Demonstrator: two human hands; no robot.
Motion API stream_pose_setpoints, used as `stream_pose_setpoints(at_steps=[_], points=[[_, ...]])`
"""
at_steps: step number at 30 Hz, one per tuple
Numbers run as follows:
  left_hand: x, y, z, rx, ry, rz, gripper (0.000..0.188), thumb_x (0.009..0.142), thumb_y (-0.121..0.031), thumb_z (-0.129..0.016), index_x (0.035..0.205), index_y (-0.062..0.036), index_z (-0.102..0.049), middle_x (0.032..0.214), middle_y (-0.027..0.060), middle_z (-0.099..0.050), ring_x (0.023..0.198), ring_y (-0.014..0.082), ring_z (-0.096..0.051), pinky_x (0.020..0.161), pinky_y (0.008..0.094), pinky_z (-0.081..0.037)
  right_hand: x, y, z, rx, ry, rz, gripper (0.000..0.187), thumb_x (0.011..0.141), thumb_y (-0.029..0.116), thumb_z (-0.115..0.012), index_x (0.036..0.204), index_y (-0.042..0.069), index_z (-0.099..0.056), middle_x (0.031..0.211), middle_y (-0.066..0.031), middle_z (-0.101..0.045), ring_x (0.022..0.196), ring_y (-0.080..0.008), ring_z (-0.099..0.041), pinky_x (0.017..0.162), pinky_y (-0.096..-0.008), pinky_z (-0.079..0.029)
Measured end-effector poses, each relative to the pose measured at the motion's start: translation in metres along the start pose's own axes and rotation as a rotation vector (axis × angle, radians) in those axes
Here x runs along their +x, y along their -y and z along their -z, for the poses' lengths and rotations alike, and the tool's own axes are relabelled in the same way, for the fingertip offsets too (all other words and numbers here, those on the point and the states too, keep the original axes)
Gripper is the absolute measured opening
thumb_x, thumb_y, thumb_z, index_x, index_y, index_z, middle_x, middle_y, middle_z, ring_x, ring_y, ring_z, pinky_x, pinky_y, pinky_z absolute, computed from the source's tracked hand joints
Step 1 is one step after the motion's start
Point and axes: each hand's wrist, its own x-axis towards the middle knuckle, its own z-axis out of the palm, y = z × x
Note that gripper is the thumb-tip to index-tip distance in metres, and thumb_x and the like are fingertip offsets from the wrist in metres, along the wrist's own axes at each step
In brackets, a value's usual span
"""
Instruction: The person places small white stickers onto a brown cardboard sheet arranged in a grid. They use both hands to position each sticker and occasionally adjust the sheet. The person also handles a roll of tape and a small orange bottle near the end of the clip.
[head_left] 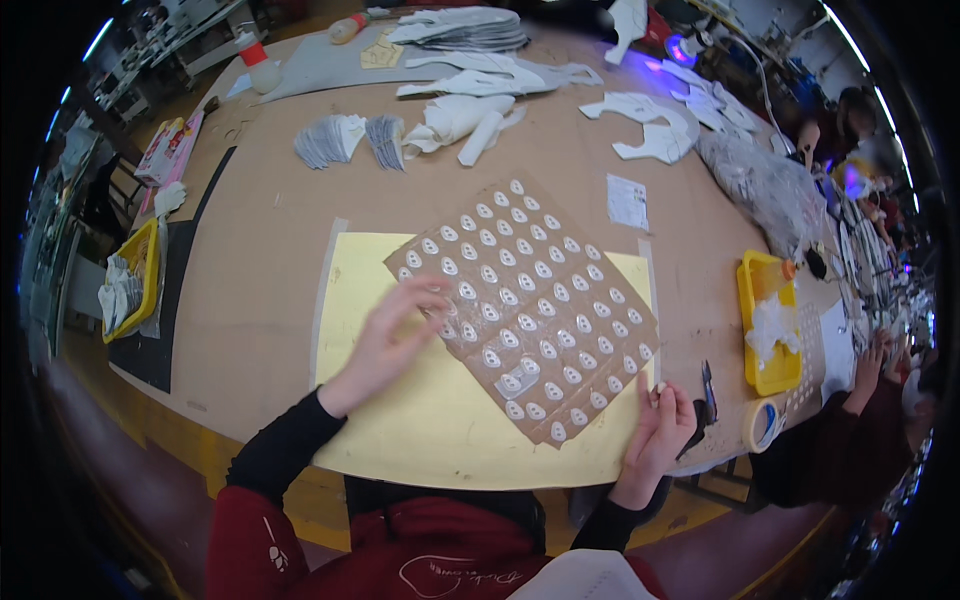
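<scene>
A brown square sheet (553,284) with rows of small white oval pieces lies turned at an angle on a yellow mat (380,420). Over the sheet's left edge is my left hand (395,330), slightly blurred, its fingers apart and nothing visible in them. My right hand (660,435) is beside the sheet's lower right side, over the mat's right edge. Its thumb and fingers are pinched together; whatever is between them is too small to make out. Near the sheet's bottom corner, a small clear piece (517,382) lies over some of the ovals.
Dark-handled snips (709,392) and a tape roll (763,424) lie right of my right hand, near a yellow tray (772,370). Another yellow basket (135,280) stands at the left edge. Stacked white cut pieces (465,30) lie at the back. A co-worker's hand (872,365) is at far right.
</scene>
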Motion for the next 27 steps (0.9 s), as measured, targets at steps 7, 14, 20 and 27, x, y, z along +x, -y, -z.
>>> stream_pose_setpoints(at_steps=[7, 14, 20, 27], points=[[0.001, 0.036, 0.03, 0.227, -0.096, 0.296, 0.056, 0.107, -0.033, -0.046, 0.154, -0.0062, -0.034, 0.158, 0.0153, -0.038, 0.153, 0.0348, -0.021, 0.125, 0.0479, -0.008, -0.039, 0.012, -0.019, -0.227, -0.103, 0.189, 0.024, 0.099, -0.003, -0.056, 0.123, -0.007, -0.061, 0.104, -0.0065, -0.064, 0.089, -0.0105, -0.058, 0.084, -0.0252, -0.048], [-0.008, 0.033, 0.039, 0.07, -0.03, 0.312, 0.052, 0.109, -0.028, -0.042, 0.155, -0.0062, -0.033, 0.154, 0.0166, -0.043, 0.149, 0.0285, -0.031, 0.123, 0.0404, -0.017, -0.072, 0.007, -0.016, -0.173, -0.014, -0.096, 0.023, 0.1, -0.005, -0.054, 0.121, -0.009, -0.061, 0.109, -0.008, -0.062, 0.108, -0.0164, -0.062, 0.107, -0.036, -0.047], [-0.025, -0.001, 0.026, -0.236, -0.237, 0.482, 0.049, 0.108, -0.022, -0.044, 0.153, -0.0043, -0.035, 0.15, 0.0153, -0.047, 0.143, 0.0241, -0.039, 0.119, 0.0359, -0.026, -0.046, 0.002, -0.002, -0.038, 0.059, -0.083, 0.019, 0.099, -0.005, -0.055, 0.116, -0.01, -0.062, 0.109, -0.0079, -0.063, 0.105, -0.0153, -0.061, 0.115, -0.0453, -0.044], [-0.065, -0.012, 0.01, 0.105, -0.447, 0.342, 0.042, 0.102, -0.014, -0.053, 0.142, -0.0013, -0.05, 0.144, 0.0148, -0.053, 0.139, 0.0261, -0.044, 0.117, 0.0376, -0.032, -0.046, 0.019, -0.001, -0.313, -0.037, 0.062, 0.015, 0.097, -0.004, -0.06, 0.11, -0.008, -0.066, 0.101, -0.0082, -0.064, 0.095, -0.0132, -0.059, 0.088, -0.0272, -0.047]])
